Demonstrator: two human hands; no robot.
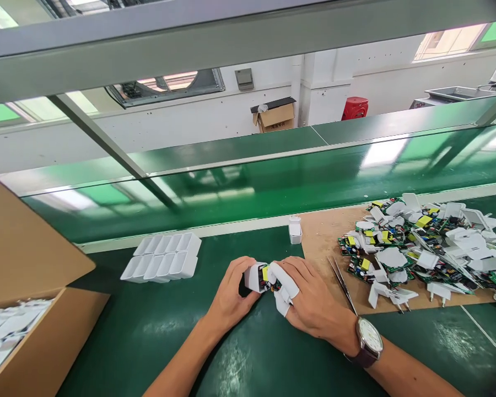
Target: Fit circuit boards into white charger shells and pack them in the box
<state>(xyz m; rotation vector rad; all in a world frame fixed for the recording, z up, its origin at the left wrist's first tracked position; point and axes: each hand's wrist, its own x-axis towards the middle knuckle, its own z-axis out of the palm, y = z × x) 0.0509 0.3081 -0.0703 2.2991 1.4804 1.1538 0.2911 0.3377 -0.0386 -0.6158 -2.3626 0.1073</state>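
My left hand is closed round a white plastic charger housing. Facing it, my right hand grips a charger circuit board with a white plug cover. The yellow part of the circuit board shows between the two hands, partly at the mouth of the housing. How far it sits inside cannot be made out. My right fingers hide part of the plug cover. To the right of my right hand, a pair of metal tweezers lies at the edge of a brown cardboard sheet.
A pile of circuit boards with white plug covers covers the cardboard on the right. White housings stand in rows at left. A single white housing stands ahead. An open carton of white parts is at far left. A metal beam crosses above.
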